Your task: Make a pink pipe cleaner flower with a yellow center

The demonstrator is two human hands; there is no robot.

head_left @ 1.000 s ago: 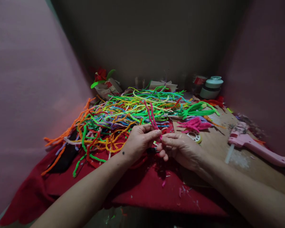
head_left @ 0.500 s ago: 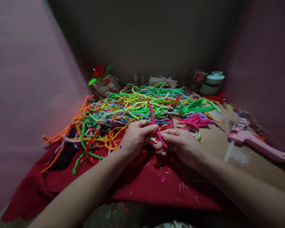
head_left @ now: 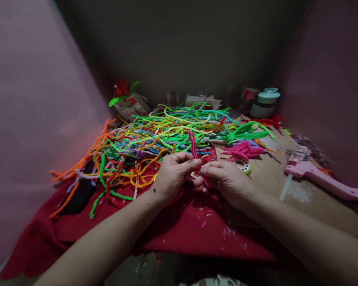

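My left hand (head_left: 173, 174) and my right hand (head_left: 226, 178) meet over the red cloth (head_left: 179, 230), fingertips pinched together on a pink pipe cleaner (head_left: 193, 149). Its folded upper end sticks up above my fingers and a short tail hangs below them. Behind my hands lies a big tangled pile of pipe cleaners (head_left: 155, 139) in green, orange, yellow, blue and purple.
A pink glue gun (head_left: 319, 178) lies on the wooden board at the right. A small tape roll (head_left: 244, 165) and a bunch of pink pieces (head_left: 241, 150) sit beside my right hand. Stacked tape rolls (head_left: 264, 104), small boxes and a red flower (head_left: 122, 89) stand at the back.
The two upright pink strands have been brought together into one twisted stem. My hands stay pinched on it and have shifted only slightly.
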